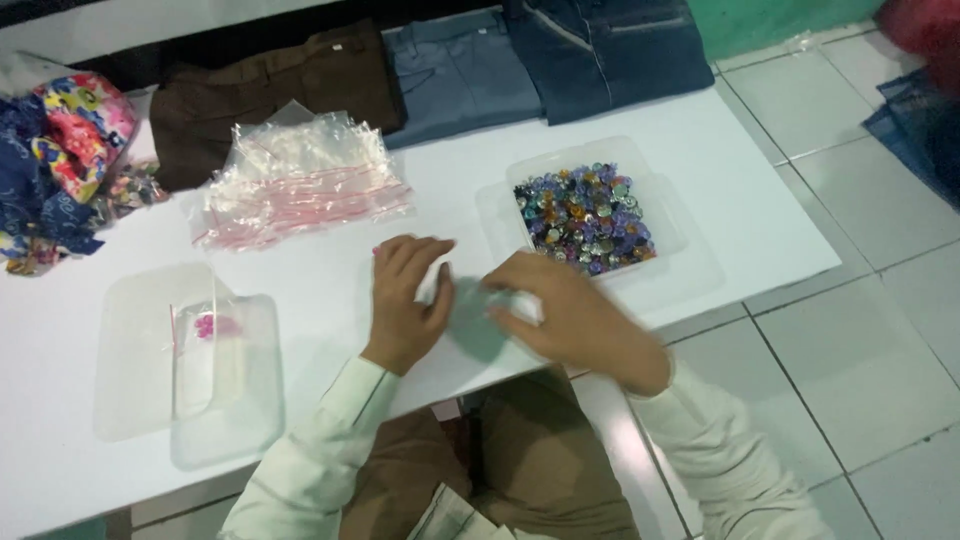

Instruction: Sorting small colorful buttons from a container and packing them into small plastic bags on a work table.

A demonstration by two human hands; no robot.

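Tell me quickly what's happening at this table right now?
A person's left hand and right hand meet over a small clear bag near the white table's front edge. Beside the right hand sits a tub of colourful beads. A pile of empty zip bags lies behind, and a clear tray at left holds one filled bag.

White table [300, 270] bearing clear plastic bags [300, 180] with thin pink-red closure strips. Clear container [660, 205] of beads [585, 218] in mixed purple, blue, teal, orange and silver. Two clear lids [150, 380]; on them a clear bag [205, 350] with a pink strip and a small pink cluster inside. Folded trousers: brown [270, 90], grey-blue [460, 75], dark blue [605, 50]. Floral cloth [70, 130] in pink, yellow, blue and navy. Both sleeves [330, 440] pale cream; lap trousers [520, 470] brown. Floor tiles [850, 180] pale grey-white.
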